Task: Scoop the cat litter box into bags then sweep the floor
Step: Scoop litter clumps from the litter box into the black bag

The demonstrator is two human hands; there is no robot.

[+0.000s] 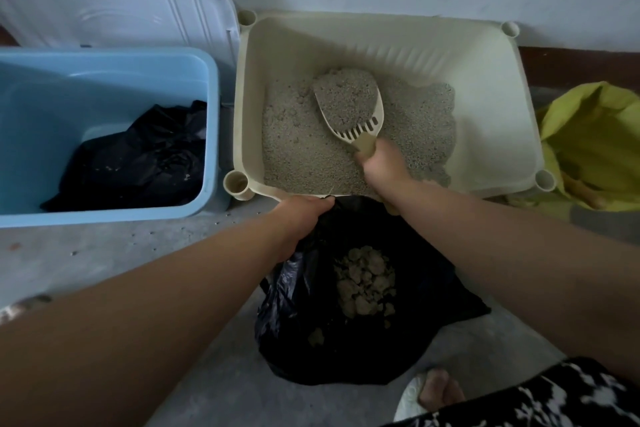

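The black bag (294, 322), clumps (365, 282) inside, sits against the litter box (491, 55); the left hand (304, 215) curls its fingers over the bag's mouth, holding it open. The right hand (382, 163), fingers wrapped round the handle, holds the heaped slotted scoop (360, 126) above the litter. It seems best to shake loose grains through first, then carry the scoop level. No writing is legible.
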